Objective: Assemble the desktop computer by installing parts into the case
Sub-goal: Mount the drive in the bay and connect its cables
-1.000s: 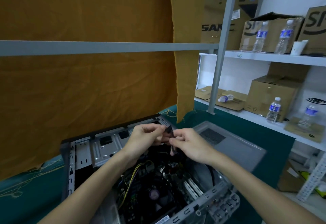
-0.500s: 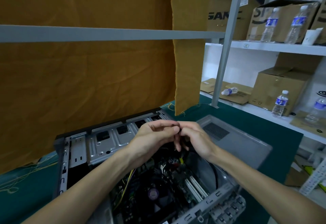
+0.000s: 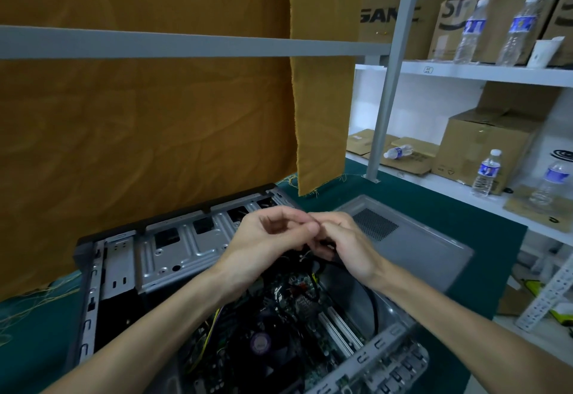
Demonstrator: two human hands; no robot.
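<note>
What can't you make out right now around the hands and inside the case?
- What the left hand and right hand pinch: head view, curled fingers cover it; only a black cable leading away shows.
- Where that cable ends: hidden behind the case rim.
- Motherboard connectors: dark, too small, partly under the forearms.
- Case's near end: cut off by the bottom edge.

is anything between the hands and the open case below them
Nothing solid. The left hand and right hand meet above the case, pinching a black cable that loops down inside; only loose wires lie beneath them.
</note>
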